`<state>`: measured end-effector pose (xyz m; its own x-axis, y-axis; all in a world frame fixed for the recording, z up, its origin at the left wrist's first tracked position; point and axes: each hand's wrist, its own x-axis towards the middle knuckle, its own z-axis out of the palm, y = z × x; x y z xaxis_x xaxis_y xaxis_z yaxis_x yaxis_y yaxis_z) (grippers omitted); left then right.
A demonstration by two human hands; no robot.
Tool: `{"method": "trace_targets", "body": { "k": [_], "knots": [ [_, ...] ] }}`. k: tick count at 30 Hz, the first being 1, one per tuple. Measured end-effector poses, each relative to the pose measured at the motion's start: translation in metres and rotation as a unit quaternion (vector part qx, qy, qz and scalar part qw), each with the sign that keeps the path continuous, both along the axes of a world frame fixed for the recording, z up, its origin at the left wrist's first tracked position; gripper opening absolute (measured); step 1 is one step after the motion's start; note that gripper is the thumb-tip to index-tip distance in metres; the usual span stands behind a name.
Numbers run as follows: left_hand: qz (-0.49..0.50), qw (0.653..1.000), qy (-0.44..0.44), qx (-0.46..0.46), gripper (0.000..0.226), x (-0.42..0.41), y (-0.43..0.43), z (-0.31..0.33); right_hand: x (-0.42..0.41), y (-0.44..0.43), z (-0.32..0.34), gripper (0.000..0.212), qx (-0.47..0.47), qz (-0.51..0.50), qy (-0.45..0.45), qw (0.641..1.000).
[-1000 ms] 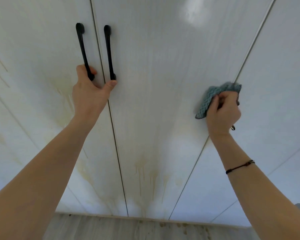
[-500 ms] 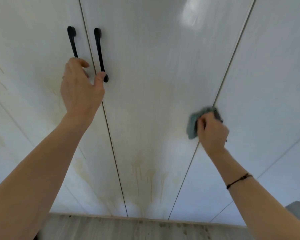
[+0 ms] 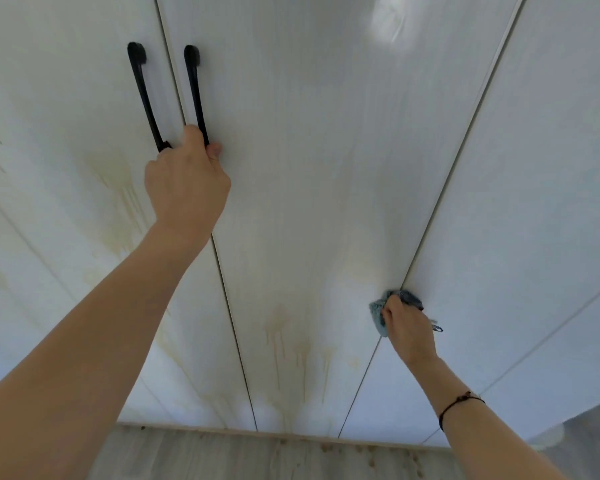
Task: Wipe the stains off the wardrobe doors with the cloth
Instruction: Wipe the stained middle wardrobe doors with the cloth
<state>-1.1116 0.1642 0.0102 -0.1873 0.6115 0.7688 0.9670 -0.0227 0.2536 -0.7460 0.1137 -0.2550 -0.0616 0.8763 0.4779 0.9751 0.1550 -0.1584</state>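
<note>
1. Right hand [image 3: 407, 327] is clenched around a bunched blue cloth [image 3: 377, 313], pressing it against the wardrobe doors [image 3: 326, 168] where the middle and right panels meet.
2. Brown drip stains [image 3: 291, 344] sit on the middle panel, below the cloth and to the person's left, near it but not touching. The streaks run straight down toward the floor [image 3: 222, 459].
3. Left hand [image 3: 187, 181] is higher up, fingers curled on the lower end of a black handle [image 3: 196, 95], well apart from those drips.
4. The cloth hand is the nearer one, so its next stroke probably goes down and leftward.
</note>
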Motion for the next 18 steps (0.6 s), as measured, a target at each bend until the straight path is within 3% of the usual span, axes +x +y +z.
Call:
{"method": "trace_targets", "body": {
  "k": [2,5,8,11,14,18],
  "knots": [
    [0.006,1.000,0.011,0.003,0.029,-0.001,0.001,-0.002,-0.006,0.005,0.015,0.029,-0.017,-0.020,0.034,0.999],
    [0.012,1.000,0.025,-0.004,0.040,-0.001,0.003,-0.005,-0.013,0.013,0.076,0.015,0.086,-0.041,0.130,0.987],
    [0.014,1.000,0.024,-0.014,0.042,-0.004,0.006,-0.006,-0.020,0.025,0.152,0.007,0.205,-0.078,0.258,0.941],
    [0.010,0.999,0.029,-0.020,0.039,-0.004,0.006,-0.005,-0.025,0.032,0.162,0.009,0.241,-0.111,0.298,0.917],
    [0.007,0.999,0.020,-0.033,0.037,-0.003,0.004,-0.004,-0.025,0.019,0.106,0.009,0.168,-0.110,0.263,0.944],
    [0.002,0.999,0.012,-0.042,0.036,-0.002,0.004,-0.004,-0.017,-0.005,0.048,0.018,-0.028,-0.131,0.240,0.961]
  ]
}}
